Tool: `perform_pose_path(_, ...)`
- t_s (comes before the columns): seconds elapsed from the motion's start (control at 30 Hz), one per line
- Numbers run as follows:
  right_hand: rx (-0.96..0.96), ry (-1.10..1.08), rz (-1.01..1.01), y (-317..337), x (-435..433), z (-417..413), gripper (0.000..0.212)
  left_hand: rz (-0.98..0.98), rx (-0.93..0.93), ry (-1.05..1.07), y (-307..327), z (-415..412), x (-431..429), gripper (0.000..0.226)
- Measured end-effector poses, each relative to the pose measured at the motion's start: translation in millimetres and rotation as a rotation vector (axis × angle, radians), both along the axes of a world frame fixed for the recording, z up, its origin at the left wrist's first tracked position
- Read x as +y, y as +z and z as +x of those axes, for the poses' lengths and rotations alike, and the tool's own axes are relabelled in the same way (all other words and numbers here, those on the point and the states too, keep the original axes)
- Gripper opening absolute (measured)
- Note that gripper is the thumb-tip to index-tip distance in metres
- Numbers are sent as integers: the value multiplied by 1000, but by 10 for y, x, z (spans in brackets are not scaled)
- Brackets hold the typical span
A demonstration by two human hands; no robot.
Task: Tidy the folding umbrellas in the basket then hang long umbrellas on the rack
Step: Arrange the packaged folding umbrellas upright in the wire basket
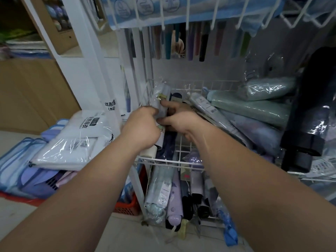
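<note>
Seemingly early: the left hand and right hand curl their fingers round a wrapped folding umbrella at the left wall of the basket. The other umbrellas lie jumbled, and the hanging is probably undone.
</note>
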State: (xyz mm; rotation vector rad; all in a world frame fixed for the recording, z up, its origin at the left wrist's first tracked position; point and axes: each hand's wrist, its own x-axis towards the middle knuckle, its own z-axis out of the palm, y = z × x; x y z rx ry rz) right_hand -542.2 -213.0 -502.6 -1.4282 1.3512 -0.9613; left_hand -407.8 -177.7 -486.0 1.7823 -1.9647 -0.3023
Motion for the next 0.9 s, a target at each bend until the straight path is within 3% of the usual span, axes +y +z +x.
perform_pose_path(0.23,496,144,-157,171,-81,69,70,-53,-81,-24,-16,-19,76,33)
perform_pose_path(0.47,755,170,-224,118,-87,26,71,-55,-97,0,-30,-62,183,35)
perform_pose_path(0.63,687,163,-222,133,15,-115,77,-36,-79,29,48,-95,208,33)
perform_pose_path(0.9,615,-53,-381,400,529,-714,58,-127,53,-56,132,-409,266,33)
